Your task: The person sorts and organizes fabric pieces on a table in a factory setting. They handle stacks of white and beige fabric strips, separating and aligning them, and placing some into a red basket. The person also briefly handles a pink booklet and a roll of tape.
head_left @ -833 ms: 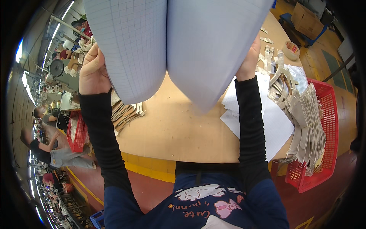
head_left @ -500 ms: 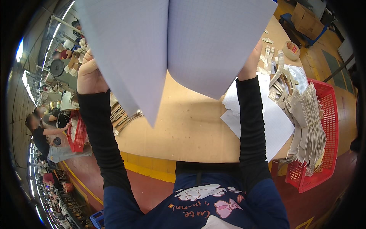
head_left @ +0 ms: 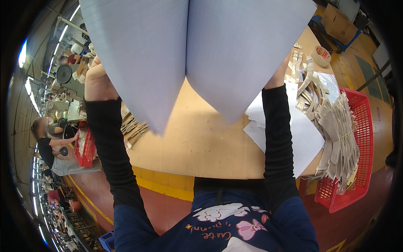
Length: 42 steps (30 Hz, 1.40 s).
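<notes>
An open booklet of white grid paper (head_left: 138,54) is held up before me over the tan table, its two halves spreading from a dark central fold. Its lower corners hang free and look slightly blurred. At its left edge my left hand (head_left: 100,84) is closed on the paper, with most of the fingers behind the page. My right hand (head_left: 280,73) grips the opposite edge and is largely covered by the right half. Below and beyond the right page, loose grid sheets (head_left: 304,138) lie on the table (head_left: 201,138), one with a torn edge.
Bundled beige strips (head_left: 336,138) lie at the right, by a red plastic basket (head_left: 363,126). A tape roll (head_left: 321,56) and buckled straps (head_left: 296,63) sit farther back. More strips (head_left: 133,128) lie near my left forearm. Another person (head_left: 44,145) works at far left beside a red basket (head_left: 87,147).
The booklet's halves have shifted: the left lower corner has swung left and up, and the right one hangs lower and more pointed. Both hands have stayed nearly in place.
</notes>
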Available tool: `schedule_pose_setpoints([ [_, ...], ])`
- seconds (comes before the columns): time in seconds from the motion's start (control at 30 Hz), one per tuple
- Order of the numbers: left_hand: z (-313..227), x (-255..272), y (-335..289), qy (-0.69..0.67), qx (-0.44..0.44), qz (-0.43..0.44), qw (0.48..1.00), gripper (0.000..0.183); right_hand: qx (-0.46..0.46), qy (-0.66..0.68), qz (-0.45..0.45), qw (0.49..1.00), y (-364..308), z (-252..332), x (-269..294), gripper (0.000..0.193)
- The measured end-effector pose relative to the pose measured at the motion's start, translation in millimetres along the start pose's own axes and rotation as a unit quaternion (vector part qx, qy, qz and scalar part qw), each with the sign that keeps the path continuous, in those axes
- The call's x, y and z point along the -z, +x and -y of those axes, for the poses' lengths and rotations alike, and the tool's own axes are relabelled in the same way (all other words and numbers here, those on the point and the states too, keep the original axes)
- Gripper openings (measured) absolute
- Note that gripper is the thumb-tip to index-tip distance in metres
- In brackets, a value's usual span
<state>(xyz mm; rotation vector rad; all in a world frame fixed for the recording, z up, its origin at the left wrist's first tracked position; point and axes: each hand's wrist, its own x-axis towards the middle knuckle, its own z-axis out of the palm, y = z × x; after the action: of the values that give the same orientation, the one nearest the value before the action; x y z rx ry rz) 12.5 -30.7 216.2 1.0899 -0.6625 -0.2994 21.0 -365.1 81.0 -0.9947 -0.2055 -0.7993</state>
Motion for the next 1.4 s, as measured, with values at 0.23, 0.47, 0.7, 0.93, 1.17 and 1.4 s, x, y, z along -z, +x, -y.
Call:
schedule_pose_setpoints([
  [0.23, 0, 1, 0, 0.015, 0.002, -0.046, 0.999, 0.027, -0.004, 0.009, -0.016, 1.0, 1, 1, 2, 0.026],
  [0.47, -1, 1, 2, 0.032, -0.017, -0.027, 0.999, 0.027, 0.05, 0.005, -0.001, 0.999, 20, -23, 19, 0.017],
  [0.7, -4, -8, 6, -0.006, -0.006, 0.013, 1.0, 0.033, 0.037, 0.002, 0.05, 0.998, 25, -37, 40, 0.016],
  [0.93, 10, -1, 14, 0.011, -0.001, 0.064, 0.998, 0.033, -0.013, -0.096, 0.025, 0.995, 17, -29, 66, 0.018],
  [1.17, 40, -3, 33, -0.126, 0.086, -0.12, 0.981, 0.03, -0.062, -0.066, 0.024, 0.996, 16, -22, 69, 0.02],
  [1.4, 33, -5, 34, -0.217, 0.059, -0.162, 0.961, 0.032, -0.077, -0.039, 0.043, 0.995, 5, 2, 1, 0.046],
])
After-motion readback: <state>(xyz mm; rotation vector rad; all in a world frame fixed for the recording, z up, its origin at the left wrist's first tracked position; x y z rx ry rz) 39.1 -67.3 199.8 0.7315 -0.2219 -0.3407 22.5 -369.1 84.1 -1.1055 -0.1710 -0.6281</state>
